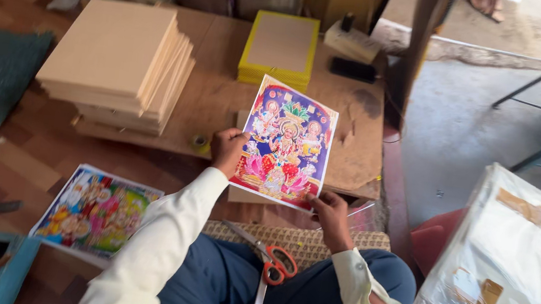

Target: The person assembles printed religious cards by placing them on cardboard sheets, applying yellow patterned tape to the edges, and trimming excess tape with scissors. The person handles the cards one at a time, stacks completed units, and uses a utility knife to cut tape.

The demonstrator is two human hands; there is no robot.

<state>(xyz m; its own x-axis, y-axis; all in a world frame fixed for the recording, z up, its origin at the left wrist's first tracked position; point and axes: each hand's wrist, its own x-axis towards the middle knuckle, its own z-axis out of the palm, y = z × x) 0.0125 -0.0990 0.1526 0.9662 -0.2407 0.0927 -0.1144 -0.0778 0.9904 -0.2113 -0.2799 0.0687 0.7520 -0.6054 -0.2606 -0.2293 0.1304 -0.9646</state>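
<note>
Both hands pinching glossy colour print [285, 143]: left hand [228, 150] at left edge, right hand [330, 216] at near right corner; sheet flat, bright multicoloured figures, above table [222, 98].

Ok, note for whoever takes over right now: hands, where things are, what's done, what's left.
Left hand grips the print at its left edge; right hand pinches its lower right corner, holding it above the low table.
Scissors lie on the lap.
Board stack and yellow-edged stack sit on the table; second print lies on the floor, left.
Done: print lifted.
Left: print not yet on any board.
</note>
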